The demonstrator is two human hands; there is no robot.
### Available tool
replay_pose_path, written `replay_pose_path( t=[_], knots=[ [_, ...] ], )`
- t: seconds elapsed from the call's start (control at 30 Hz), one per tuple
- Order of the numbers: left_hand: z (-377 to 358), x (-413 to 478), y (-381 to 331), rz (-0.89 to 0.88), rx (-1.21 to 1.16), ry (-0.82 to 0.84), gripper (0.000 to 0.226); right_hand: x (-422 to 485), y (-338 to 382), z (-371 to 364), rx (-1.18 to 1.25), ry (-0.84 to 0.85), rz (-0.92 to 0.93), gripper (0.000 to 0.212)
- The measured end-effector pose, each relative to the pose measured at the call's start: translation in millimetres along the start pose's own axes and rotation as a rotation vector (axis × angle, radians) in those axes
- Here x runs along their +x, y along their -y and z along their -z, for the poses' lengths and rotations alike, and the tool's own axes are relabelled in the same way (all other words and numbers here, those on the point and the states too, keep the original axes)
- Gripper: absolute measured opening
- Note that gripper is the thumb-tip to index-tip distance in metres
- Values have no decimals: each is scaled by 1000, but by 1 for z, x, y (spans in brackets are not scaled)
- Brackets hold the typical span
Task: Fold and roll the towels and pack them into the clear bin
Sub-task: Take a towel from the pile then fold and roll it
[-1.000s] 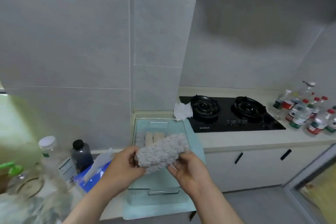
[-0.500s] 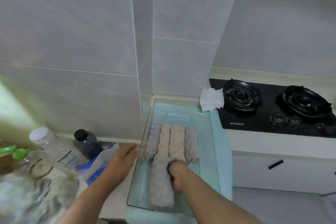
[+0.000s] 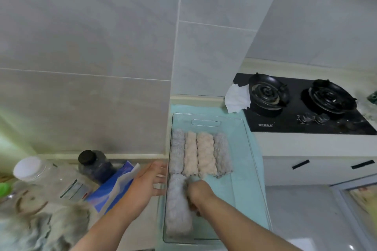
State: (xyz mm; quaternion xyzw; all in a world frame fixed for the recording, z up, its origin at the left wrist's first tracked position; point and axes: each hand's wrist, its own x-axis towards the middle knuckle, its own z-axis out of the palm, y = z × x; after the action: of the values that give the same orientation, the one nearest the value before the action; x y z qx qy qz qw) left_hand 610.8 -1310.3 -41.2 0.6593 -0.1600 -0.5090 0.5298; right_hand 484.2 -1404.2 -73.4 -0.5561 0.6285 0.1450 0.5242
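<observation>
The clear bin (image 3: 247, 149) sits on a teal cloth on the counter. Several rolled towels lie side by side in its far half: grey rolls (image 3: 177, 154) at the outer sides, pinkish rolls (image 3: 201, 154) between them. A grey rolled towel (image 3: 177, 210) lies lengthwise in the near left corner. My right hand (image 3: 196, 192) is inside the bin against that roll's right side, fingers curled down onto it. My left hand (image 3: 148, 180) has straight fingers touching the bin's left wall from outside. Loose grey towels (image 3: 40, 228) lie at the lower left.
A blue tissue pack (image 3: 114, 187), a dark jar (image 3: 94, 166) and a clear bottle with a white cap (image 3: 47, 177) stand left of the bin. A black gas hob (image 3: 302, 106) with a white cloth (image 3: 237, 98) beside it is at the right. Tiled walls close in behind.
The grey roll, held in both hands above the bin a second ago, now lies in the bin's near left corner. My left hand let go and moved to the bin's outer wall.
</observation>
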Motion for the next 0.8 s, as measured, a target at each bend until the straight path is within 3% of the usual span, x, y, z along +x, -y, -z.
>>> replay_pose_path(
  t=[0.07, 0.17, 0.27, 0.47, 0.6, 0.8],
  knots=[
    [5, 0, 1, 3, -15, 33, 30, -24, 2, 7, 315, 162, -146, 36],
    [8, 0, 6, 35, -45, 81, 35, -41, 1, 1, 566, 332, -130, 42],
    [9, -2, 8, 32, -88, 122, 31, -36, 8, -22, 707, 302, -54, 45],
    [14, -5, 5, 37, -99, 151, 33, -54, 19, -17, 548, 280, -48, 50],
    [16, -5, 4, 60, -62, 127, 38, -70, 20, -4, 388, 172, 17, 48],
    [12, -15, -10, 58, -101, 3, 37, -60, 8, 2, 284, 155, 61, 40]
  ],
)
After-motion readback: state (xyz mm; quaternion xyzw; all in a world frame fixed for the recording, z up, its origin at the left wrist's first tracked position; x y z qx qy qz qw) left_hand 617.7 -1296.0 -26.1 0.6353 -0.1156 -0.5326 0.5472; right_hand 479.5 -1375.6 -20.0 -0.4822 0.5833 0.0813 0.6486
